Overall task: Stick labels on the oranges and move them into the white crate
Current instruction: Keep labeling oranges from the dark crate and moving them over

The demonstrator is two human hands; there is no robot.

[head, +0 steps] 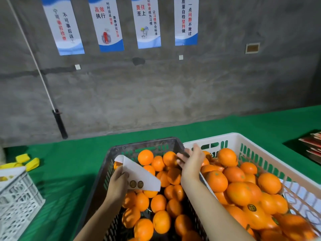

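Observation:
A dark crate (147, 142) in front of me is full of oranges (160, 221). To its right stands the white crate (246, 141), also holding several oranges (240, 193), one showing a round label (251, 207). My left hand (118, 183) grips a white label sheet (139, 173) with round stickers over the dark crate. My right hand (191, 162) hovers with straight, spread fingers over the wall between the two crates, holding nothing.
A green cloth (69, 162) covers the table. A small white lattice basket (15, 202) and yellow objects (29, 162) sit at the left. Red printed items (312, 146) are stacked at the far right. A grey concrete wall with posters stands behind.

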